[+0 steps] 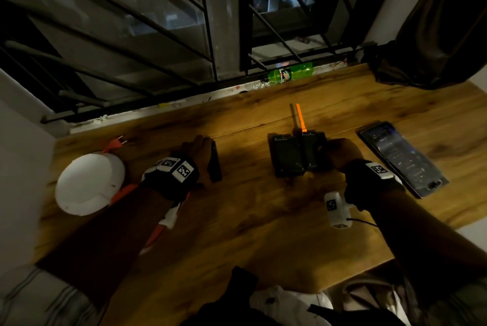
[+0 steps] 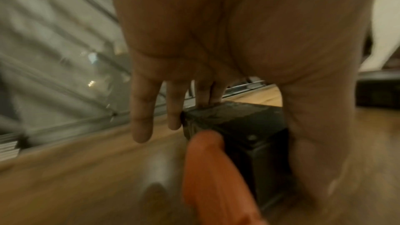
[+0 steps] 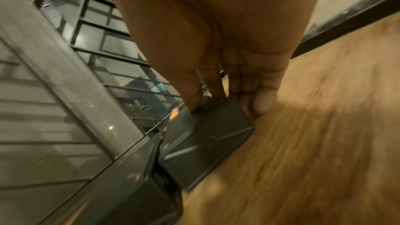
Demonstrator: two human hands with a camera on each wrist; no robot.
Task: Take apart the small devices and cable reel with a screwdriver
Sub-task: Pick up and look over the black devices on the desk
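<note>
Both arms reach out over the wood table [image 1: 263, 215]. Left hand [image 1: 196, 150] sits on a small black box [image 1: 214, 165] standing on its thin side; in the left wrist view the fingers [image 2: 141, 109] hang down long at the box's far end and the thumb runs down its other side, so it looks like a loose hold w/ fingers mostly straight. An orange cable [image 2: 212, 186] runs right under that wrist, going back to the white cable reel [image 1: 89, 183], which lies near the table's left edge.

Right hand [image 1: 342, 153] is at the right side of the flat black device [image 1: 299, 155] in the middle. Right wrist view shows the fingertips [image 3: 195, 103] touching its lid, fingers pretty straight, not wrapped round it.

Screwdriver w/ the orange handle [image 1: 300, 117] lies just behind the flat device; no hand has it. A phone [image 1: 400, 158] lies to the right, and a green bottle [image 1: 288, 74] is by the window.

Prob the step is getting the pieces lined up before unscrewing. To do it well: lay the box flat so its screws face up, keep one hand pressing it down, then pick up the screwdriver w/ the other. Watch that the cable doesn't drag under the arm, & put tiny screws somewhere safe.
</note>
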